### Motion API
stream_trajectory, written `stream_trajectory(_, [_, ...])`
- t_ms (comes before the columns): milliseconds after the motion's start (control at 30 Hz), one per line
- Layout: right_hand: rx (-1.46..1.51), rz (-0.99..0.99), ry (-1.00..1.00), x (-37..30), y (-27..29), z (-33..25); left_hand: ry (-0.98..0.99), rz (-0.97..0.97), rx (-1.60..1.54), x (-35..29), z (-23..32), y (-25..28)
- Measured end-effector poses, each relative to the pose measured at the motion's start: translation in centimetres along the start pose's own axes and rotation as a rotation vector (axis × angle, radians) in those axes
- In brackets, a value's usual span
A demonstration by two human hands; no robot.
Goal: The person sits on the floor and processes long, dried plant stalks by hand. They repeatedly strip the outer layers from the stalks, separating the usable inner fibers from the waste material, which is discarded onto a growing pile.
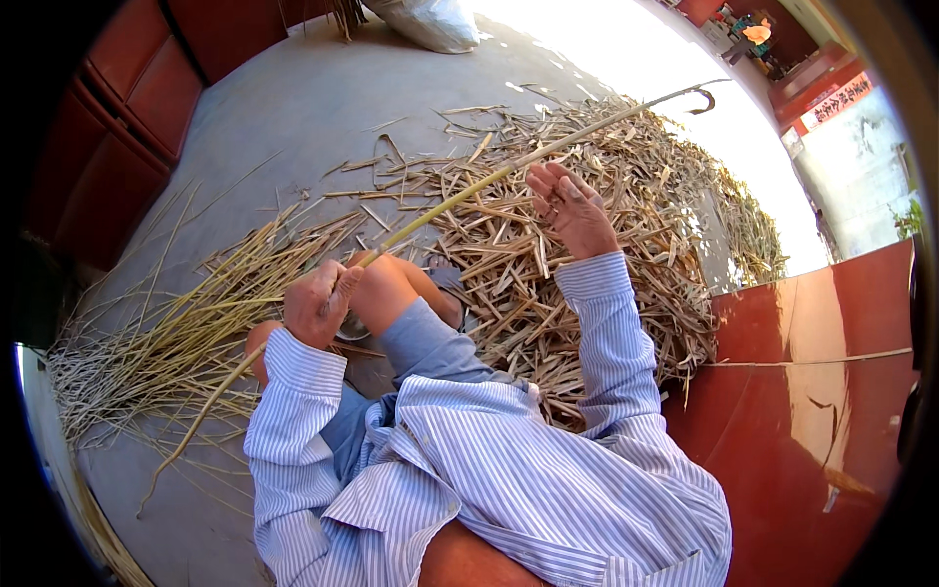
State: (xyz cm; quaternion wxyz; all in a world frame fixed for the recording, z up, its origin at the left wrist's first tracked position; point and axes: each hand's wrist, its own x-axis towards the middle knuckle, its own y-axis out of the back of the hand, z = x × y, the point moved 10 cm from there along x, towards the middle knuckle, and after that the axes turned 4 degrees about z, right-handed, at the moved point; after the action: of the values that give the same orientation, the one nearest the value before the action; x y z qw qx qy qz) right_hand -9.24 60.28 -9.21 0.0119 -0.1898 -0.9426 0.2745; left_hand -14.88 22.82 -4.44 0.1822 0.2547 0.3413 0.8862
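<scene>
A long yellow-green plant stalk (460, 199) slants across the view, its thin lower end at the near left and its tip at the far right. My left hand (318, 301) is closed round it in front of my knee. A dry, curled leaf (700, 98) hangs off the stalk near its tip. Just below the stalk, my right hand (572, 210) is raised with palm up and fingers loosely bent and apart; it appears to hold nothing. Beneath that hand spreads a heap of dry brown leaf sheaths (548, 293).
Thin stripped stalks (186, 342) lie in a loose bundle on the grey floor (264, 127) at left. Dark red panels (127, 98) stand at the far left, and a glossy red surface (782, 411) is close on my right. A whitish sack (425, 22) sits at the back.
</scene>
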Motion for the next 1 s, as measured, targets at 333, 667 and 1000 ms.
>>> stream_trajectory(333, [-0.023,-0.015,0.068,0.9,-3.5,0.8,0.035,0.042,0.160,-4.9,-1.8,2.4])
stream_trajectory(667, [-0.057,0.137,-0.006,0.8,-4.4,1.1,-0.411,0.313,0.527,-5.5,1.8,5.3])
stream_trajectory(1000, [-0.266,0.208,0.024,-2.0,-8.0,2.6,-0.291,0.285,0.573,-3.5,1.6,4.0])
